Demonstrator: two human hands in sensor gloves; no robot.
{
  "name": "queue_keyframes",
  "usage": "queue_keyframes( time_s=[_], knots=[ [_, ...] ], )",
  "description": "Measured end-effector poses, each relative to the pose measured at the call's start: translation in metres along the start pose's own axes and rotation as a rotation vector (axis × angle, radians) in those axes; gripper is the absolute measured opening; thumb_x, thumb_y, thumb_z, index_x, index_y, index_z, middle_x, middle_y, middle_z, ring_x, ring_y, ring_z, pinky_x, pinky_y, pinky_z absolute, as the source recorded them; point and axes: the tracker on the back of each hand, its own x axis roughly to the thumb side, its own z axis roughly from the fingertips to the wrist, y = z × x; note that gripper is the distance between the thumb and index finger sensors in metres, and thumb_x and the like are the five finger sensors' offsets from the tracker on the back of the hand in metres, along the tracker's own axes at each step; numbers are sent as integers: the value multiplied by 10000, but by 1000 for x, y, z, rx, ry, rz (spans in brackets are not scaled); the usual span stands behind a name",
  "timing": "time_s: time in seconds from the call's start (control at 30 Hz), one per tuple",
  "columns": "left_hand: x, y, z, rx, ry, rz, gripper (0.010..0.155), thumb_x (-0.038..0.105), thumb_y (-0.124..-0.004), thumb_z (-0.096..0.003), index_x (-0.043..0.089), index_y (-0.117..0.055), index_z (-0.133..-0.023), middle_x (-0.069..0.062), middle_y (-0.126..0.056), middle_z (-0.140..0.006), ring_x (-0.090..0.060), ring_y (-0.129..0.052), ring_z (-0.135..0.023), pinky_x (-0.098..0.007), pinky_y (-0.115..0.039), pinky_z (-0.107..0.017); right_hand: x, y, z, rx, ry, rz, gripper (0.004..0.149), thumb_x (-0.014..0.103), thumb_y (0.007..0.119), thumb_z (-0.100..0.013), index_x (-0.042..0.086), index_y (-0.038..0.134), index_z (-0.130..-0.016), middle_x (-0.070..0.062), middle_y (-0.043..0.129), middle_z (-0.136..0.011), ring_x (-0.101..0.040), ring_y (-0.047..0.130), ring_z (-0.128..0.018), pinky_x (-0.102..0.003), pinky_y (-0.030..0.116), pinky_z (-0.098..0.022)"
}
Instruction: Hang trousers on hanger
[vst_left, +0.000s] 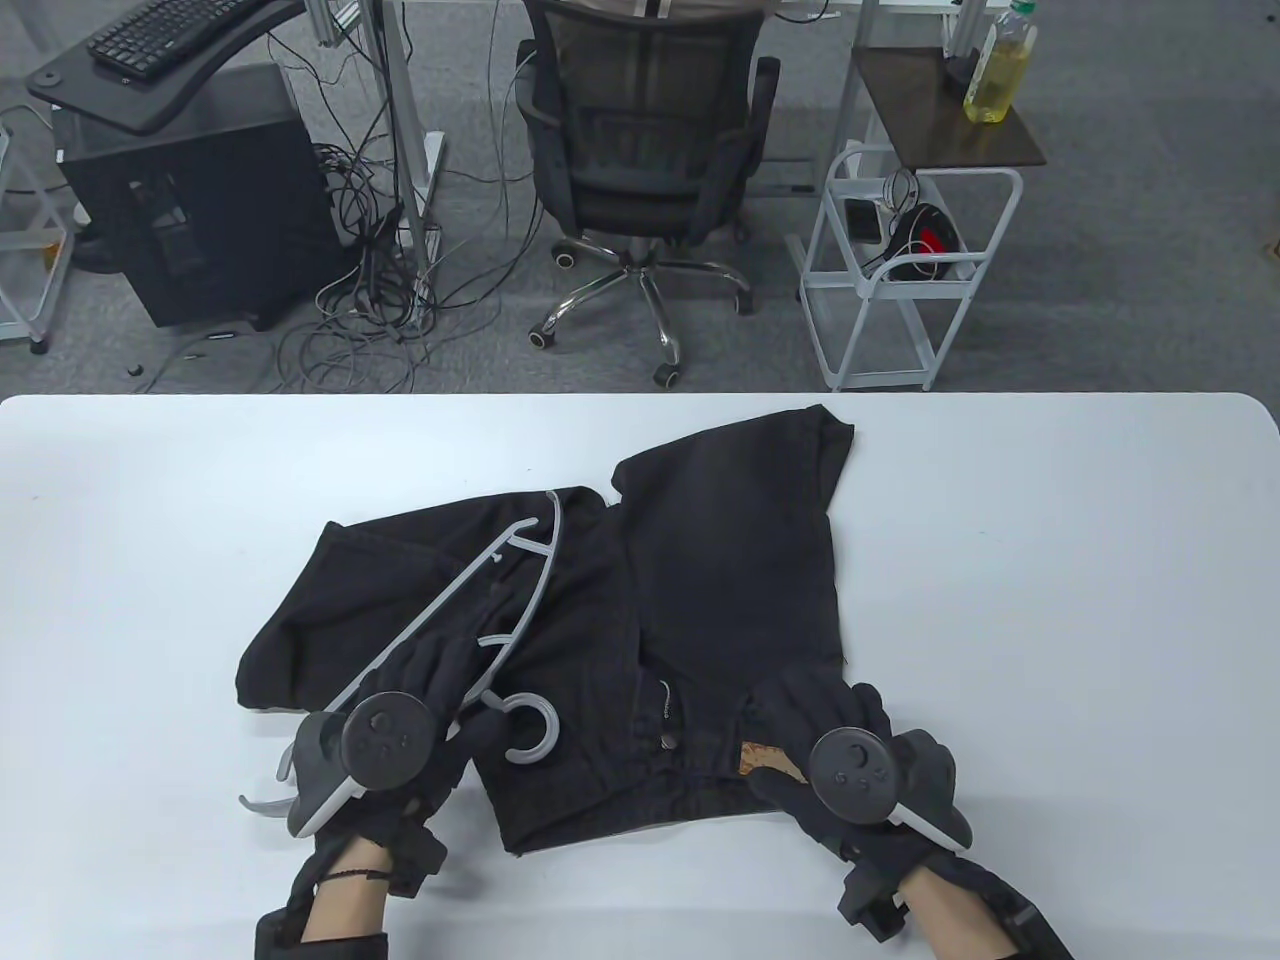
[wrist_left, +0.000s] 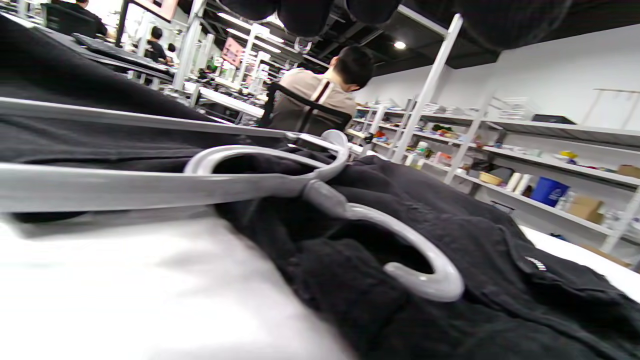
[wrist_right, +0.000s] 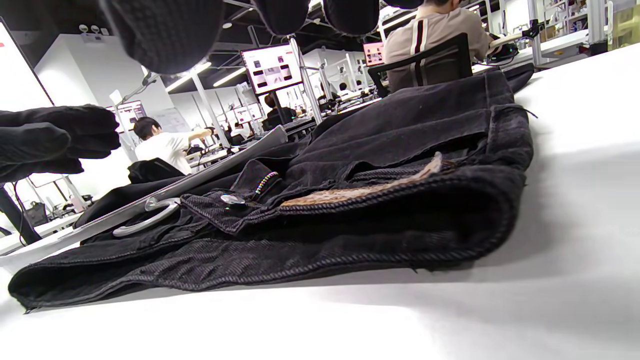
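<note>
Trousers (vst_left: 700, 600) lie on the table (vst_left: 150, 560), waistband toward the near edge. Hanger (vst_left: 470, 610) lies on the trousers' left part, hook (vst_left: 530, 735) nearest the waistband. Left hand (vst_left: 400, 720) rests over the hanger; right hand (vst_left: 850, 750) on the waistband's right end.

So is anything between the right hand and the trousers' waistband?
Nothing visible. The right hand is right at the waistband of the trousers; the hanger lies over on their left side.
</note>
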Motion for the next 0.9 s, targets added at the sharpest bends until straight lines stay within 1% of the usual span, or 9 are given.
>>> queue_keyframes(
  time_s=[0.07,0.13,0.23,0.43,0.6,0.67,0.77,0.83,0.9],
  knots=[
    [-8,0,0,7,98,-33,782,606,-649,-506,209,-387,-1127,-124,-451,-1177,-437,-463,-1067,-651,-467,-706,0,0,0,3,1,1,767,564,720,-416,305,429,-1077,-56,389,-1191,-328,329,-1098,-570,253,-761],
    [-15,-1,0,10,159,-43,784,604,-651,-507,200,-391,-1126,-132,-465,-1171,-444,-485,-1057,-650,-485,-699,1,1,0,8,1,1,767,564,720,-416,305,430,-1077,-55,389,-1191,-328,329,-1098,-570,252,-760],
    [-25,-4,0,-19,240,-30,791,600,-663,-506,190,-393,-1125,-142,-465,-1168,-453,-497,-1048,-653,-494,-693,1,1,-1,19,1,9,768,564,719,-416,305,428,-1078,-57,387,-1192,-328,328,-1099,-570,251,-761],
    [-35,-10,-2,-65,344,-66,819,596,-692,-498,172,-380,-1125,-155,-506,-1152,-459,-584,-1002,-639,-549,-676,2,3,-2,37,-1,11,770,565,718,-414,303,428,-1078,-57,386,-1192,-329,327,-1098,-570,251,-761],
    [-44,-18,-4,-137,389,-59,825,581,-717,-491,150,-397,-1118,-152,-608,-1105,-440,-685,-937,-620,-605,-654,3,3,-2,44,0,13,768,566,717,-416,304,429,-1078,-59,386,-1192,-331,329,-1097,-570,251,-761],
    [-46,-21,-5,-164,404,-63,827,574,-729,-488,145,-404,-1116,-147,-621,-1094,-429,-688,-933,-615,-612,-652,3,4,-2,46,0,14,769,566,717,-415,303,429,-1078,-59,389,-1191,-331,330,-1097,-570,252,-761],
    [-49,-24,-7,-176,416,-73,827,550,-769,-475,136,-435,-1108,-134,-639,-1079,-412,-701,-923,-607,-628,-646,3,4,-2,47,2,15,768,566,716,-416,302,430,-1078,-60,390,-1190,-333,333,-1097,-571,255,-760],
    [-50,-27,-9,-209,415,-88,835,549,-789,-464,141,-444,-1106,-127,-623,-1082,-409,-686,-924,-603,-626,-649,3,4,-3,50,5,13,768,565,717,-416,300,432,-1078,-59,392,-1190,-332,334,-1097,-570,255,-760],
    [-48,-29,-11,-220,411,-136,832,537,-805,-457,138,-463,-1101,-125,-617,-1079,-404,-684,-916,-602,-634,-647,2,4,-3,57,8,11,767,565,717,-416,300,433,-1078,-60,392,-1190,-332,335,-1097,-571,256,-761]
  ],
)
